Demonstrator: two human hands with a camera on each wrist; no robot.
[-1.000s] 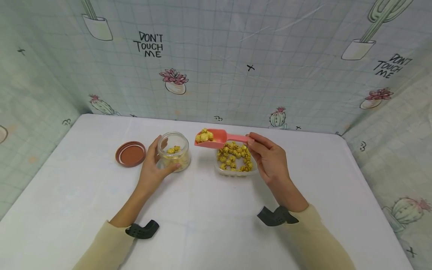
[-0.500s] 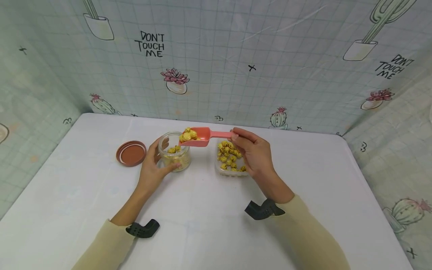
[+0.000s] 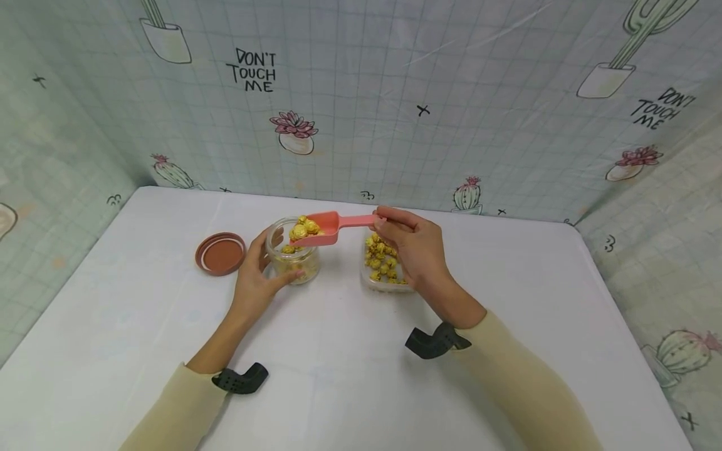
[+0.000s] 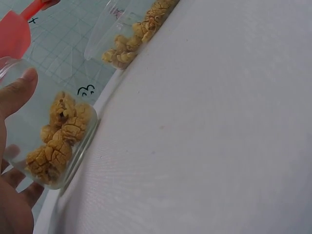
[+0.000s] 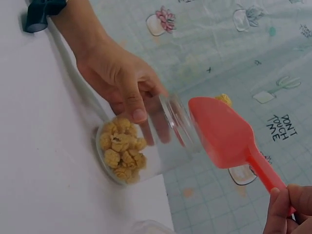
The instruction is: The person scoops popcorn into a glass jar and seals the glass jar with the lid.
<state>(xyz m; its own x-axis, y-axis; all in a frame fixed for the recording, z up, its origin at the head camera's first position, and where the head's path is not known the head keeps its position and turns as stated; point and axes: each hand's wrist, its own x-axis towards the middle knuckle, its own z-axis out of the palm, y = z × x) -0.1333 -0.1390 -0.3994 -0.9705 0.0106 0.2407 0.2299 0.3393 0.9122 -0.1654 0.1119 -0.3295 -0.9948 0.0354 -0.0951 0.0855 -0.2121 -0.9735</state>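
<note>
Scoop (image 3: 329,227) pinched in my right hand (image 3: 416,244), jar (image 3: 303,268) gripped in left hand (image 3: 254,279), I face "DON'T TOUCH ME" cloth (image 3: 366,125) behind the white table (image 3: 338,363).

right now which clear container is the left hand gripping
The round clear jar: the left hand grips its side, while the low clear rectangular tub stands apart.

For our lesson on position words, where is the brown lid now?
In the head view, the brown lid lies on the table, left of the left hand and jar.
</note>
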